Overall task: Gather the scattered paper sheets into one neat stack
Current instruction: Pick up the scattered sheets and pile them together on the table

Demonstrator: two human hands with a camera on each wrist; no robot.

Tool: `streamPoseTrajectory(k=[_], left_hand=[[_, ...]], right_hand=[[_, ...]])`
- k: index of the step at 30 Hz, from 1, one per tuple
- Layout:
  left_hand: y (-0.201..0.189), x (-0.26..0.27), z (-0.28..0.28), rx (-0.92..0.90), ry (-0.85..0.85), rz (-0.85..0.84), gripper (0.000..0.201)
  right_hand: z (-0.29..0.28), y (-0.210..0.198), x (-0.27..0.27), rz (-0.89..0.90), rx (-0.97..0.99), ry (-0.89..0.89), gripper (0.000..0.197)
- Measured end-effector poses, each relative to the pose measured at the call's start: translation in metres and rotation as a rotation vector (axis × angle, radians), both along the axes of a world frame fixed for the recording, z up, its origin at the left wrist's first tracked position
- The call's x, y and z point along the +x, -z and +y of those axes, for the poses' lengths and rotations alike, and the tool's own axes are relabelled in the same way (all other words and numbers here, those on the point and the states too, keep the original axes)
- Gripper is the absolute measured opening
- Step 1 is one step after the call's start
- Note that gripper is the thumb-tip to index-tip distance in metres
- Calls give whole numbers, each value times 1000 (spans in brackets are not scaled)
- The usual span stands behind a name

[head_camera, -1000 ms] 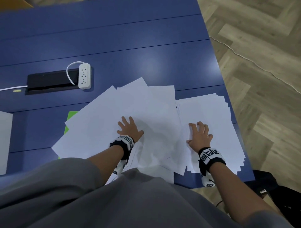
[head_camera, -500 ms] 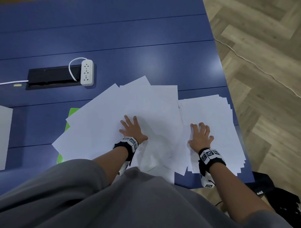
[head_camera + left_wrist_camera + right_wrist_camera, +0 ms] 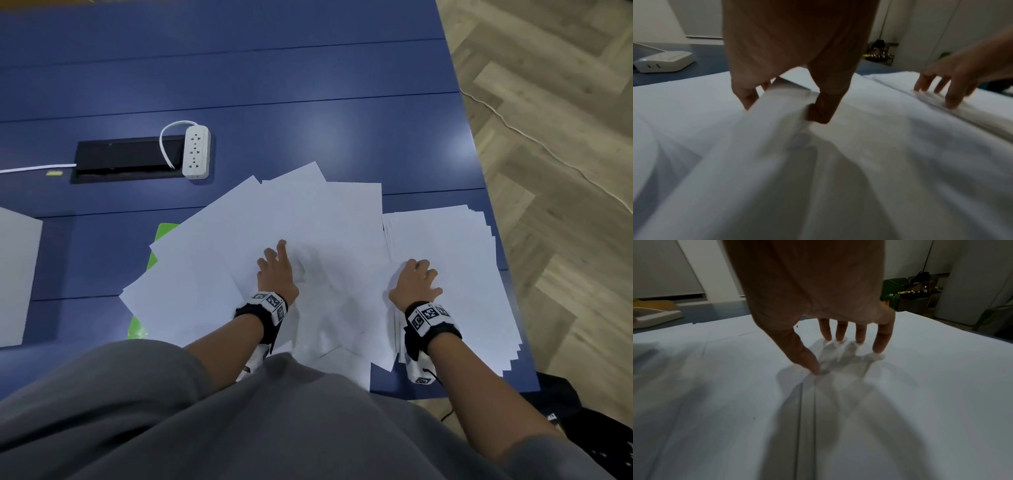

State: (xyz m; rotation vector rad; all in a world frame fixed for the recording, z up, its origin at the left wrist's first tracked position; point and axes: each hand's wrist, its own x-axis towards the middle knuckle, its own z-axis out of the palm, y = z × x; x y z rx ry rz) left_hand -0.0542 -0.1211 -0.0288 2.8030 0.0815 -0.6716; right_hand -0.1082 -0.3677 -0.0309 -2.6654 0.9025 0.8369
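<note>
Blue worktop carries everything. Loose paper sheets fan across its near middle, partly over a green sheet. Rough stack lies just right of them, near the worktop's right edge. White power strip sits farther back. Left hand pinches a raised fold of one loose sheet. Right hand, fingers spread, presses its fingertips on the stack.
</note>
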Motion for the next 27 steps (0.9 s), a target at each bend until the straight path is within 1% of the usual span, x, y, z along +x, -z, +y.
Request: streamPoseTrajectory(k=[2,4,7,9,11,12,14,16,18,19,21,22,23,25,27], left_hand=[[-7,4,5,-190,-105,0,87],[-19,7,10,-407,-185,-41,86],[-58,12,20,-712,-260,-72,88],[-90,16,29,-954,-320,-75,89],[-114,20,44,-1211,-397,-66,86],[-121,22,54,-1302,-428,-76,84],[-129,26,76,-1419,-451,-92,82],[-129,29,99,-1468,-482,-71,80],[-120,29,121,-1440,-548,-54,74],[-115,27,129,-1405,-590,-50,69],[-99,22,141,-1305,-672,-13,57],[-89,20,145,-1246,-703,27,50],[-79,17,146,-1196,-728,80,43],[-60,14,143,-1129,-753,197,31],[-45,12,137,-1092,-717,275,32]], right_hand=[[4,-2,0,-17,4,18,62],[8,-4,0,-31,5,55,59],[20,-8,1,-111,7,99,54],[34,-8,4,-225,84,17,51],[50,-9,8,-300,198,-118,45],[59,-9,10,-313,236,-173,43],[76,-10,16,-285,278,-235,42],[93,-13,23,-251,268,-287,44],[108,-15,28,-202,213,-339,50],[114,-13,30,-167,190,-354,59],[125,-7,33,-93,201,-306,88],[130,-3,34,-61,201,-293,97],[135,1,34,-32,165,-325,99],[144,6,37,-24,69,-396,93],[150,6,40,-79,59,-362,90]])
